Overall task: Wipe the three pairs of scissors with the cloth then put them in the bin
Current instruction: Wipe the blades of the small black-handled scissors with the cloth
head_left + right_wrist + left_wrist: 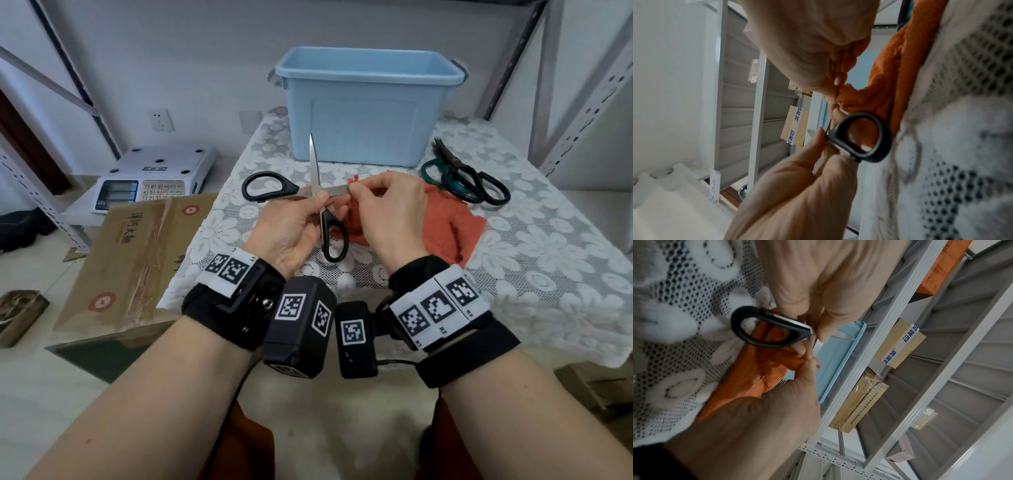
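Left hand (291, 229) pinches the black-handled steel scissors (270, 187) at the pivot, blades spread wide. Right hand (383, 209) pinches the orange terry cloth (445, 219) around one blade tip, apparently; fingers hide the contact. Two more dark-handled scissors (469, 178) lie right of the light-blue plastic bin (366, 113) on the lace-covered table (513, 260).

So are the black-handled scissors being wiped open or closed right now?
Open. The black-handled scissors are spread wide: one blade points up toward the bin, the other runs sideways into the cloth the right hand pinches.
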